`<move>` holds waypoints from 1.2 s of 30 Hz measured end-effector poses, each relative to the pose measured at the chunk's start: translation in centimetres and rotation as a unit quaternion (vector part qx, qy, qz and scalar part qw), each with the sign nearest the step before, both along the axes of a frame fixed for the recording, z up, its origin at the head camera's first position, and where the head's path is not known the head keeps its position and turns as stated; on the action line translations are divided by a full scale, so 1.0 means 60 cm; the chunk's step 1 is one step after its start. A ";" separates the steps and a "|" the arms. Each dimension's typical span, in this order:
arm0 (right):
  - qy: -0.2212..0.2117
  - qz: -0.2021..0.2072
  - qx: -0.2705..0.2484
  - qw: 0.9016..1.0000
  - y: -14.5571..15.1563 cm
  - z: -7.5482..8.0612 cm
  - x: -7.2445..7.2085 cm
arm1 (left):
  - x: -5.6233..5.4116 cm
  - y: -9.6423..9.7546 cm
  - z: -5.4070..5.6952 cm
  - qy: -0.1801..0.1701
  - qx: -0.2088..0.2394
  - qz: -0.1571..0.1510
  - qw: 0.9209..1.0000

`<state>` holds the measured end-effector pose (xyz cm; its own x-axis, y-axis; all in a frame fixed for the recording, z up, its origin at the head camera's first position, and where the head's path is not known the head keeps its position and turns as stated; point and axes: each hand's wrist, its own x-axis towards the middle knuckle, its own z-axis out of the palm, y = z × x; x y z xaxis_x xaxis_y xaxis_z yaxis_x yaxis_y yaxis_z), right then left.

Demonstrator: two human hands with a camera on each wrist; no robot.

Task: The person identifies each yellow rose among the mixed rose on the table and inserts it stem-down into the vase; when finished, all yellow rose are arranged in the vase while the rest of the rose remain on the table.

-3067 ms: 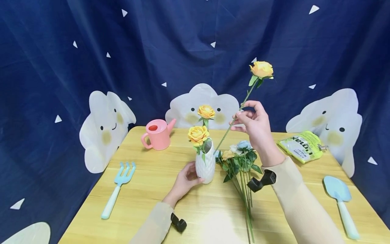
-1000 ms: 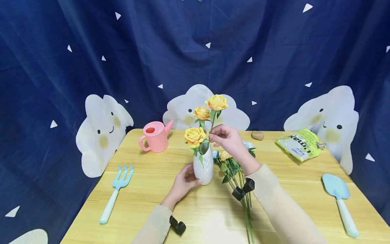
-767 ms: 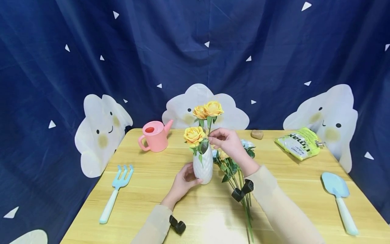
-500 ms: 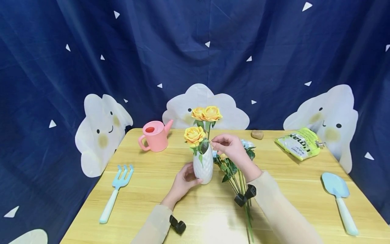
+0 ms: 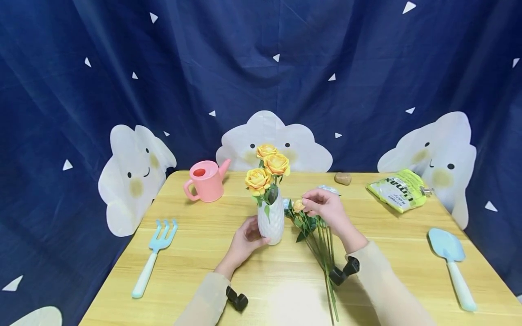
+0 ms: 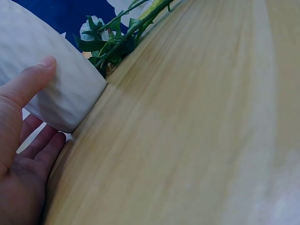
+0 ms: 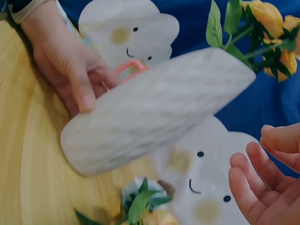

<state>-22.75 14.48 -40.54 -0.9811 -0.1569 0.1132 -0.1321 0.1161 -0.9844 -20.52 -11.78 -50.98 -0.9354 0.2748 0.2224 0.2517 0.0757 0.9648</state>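
A white textured vase [image 5: 272,222] stands upright in the head view with three yellow roses [image 5: 277,164] in its mouth. My left hand [image 5: 241,244] holds the vase low down, thumb [image 6: 35,82] on the near side and fingers round the other side. To the right, my right hand [image 5: 328,212] hovers over a bunch of blue, white and yellow flowers [image 5: 311,224] lying on the table. Its fingers are loosely curled with nothing between them, as the right wrist view also shows [image 7: 269,178]. In the head view the hand covers part of the blooms.
A pink watering can [image 5: 210,182] stands at the back left, and a blue hand fork [image 5: 152,262] lies in front of it. On the right are a green and white bag [image 5: 401,191] with a clip and a blue trowel [image 5: 450,253]. A brown stone [image 5: 343,178] lies at the back edge.
My right hand lowered the third yellow rose into the vase, let go of it, and moved right and down over the bunch. My left hand stayed on the vase.
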 end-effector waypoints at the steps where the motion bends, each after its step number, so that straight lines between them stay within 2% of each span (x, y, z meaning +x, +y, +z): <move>1: -0.005 -0.002 -0.002 1.000 0.006 -0.002 0.001 | 0.000 0.000 0.000 0.000 0.000 0.000 1.000; 10: -0.041 -0.014 0.003 0.999 0.038 -0.029 0.008 | -0.001 0.000 0.002 0.003 0.003 -0.005 1.000; 20: -0.100 0.022 0.057 0.993 0.048 -0.078 0.020 | 0.000 0.001 0.002 0.006 0.002 -0.002 1.000; 27: -0.116 0.045 0.084 0.989 0.048 -0.082 0.019 | 0.000 0.000 0.002 0.002 -0.004 0.001 1.000; 32: -0.131 0.028 0.149 0.980 0.037 -0.080 0.020 | 0.000 0.000 0.001 0.004 -0.004 0.000 1.000; 36: -0.116 0.013 0.244 0.963 0.026 -0.085 0.020 | 0.000 0.002 0.000 0.004 0.005 -0.003 1.000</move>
<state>-21.54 16.03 -45.63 -0.9663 -0.1599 -0.2015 0.0756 0.5724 -0.8165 -20.54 -11.69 -50.95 -0.9320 0.2774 0.2334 0.2606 0.0650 0.9632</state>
